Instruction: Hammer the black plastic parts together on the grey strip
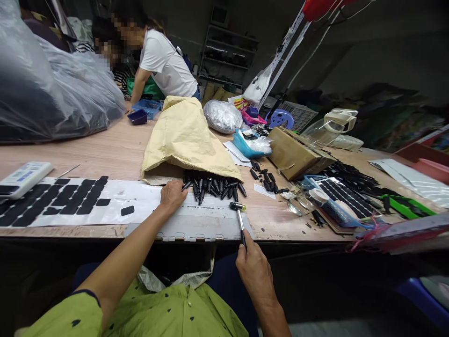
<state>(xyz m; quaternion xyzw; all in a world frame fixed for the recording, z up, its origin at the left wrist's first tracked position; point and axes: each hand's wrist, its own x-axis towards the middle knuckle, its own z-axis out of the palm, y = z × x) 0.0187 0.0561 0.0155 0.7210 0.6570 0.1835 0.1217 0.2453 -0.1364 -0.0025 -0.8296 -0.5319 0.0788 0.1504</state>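
Observation:
My right hand [255, 267] is wrapped around the black handle of a small hammer [240, 218]. The hammer has a metal shaft, and its head, dark at one end and yellowish at the other, is over the front of a grey board [196, 228]. At the mouth of a tan sack [185, 135], my left hand [173, 195] has its fingers closed on a slim black part [186, 185]. Beside it, a pile of black tapered parts [213, 186] spills from the sack onto the board.
Left lie a white sheet with black pads [82, 196] and a white device [26, 179]. A large plastic bag [52, 93] is behind them. To the right are a cardboard box [298, 152], a blue tray [250, 144] and a glass jar [300, 204]. Two people [168, 61] are across the table.

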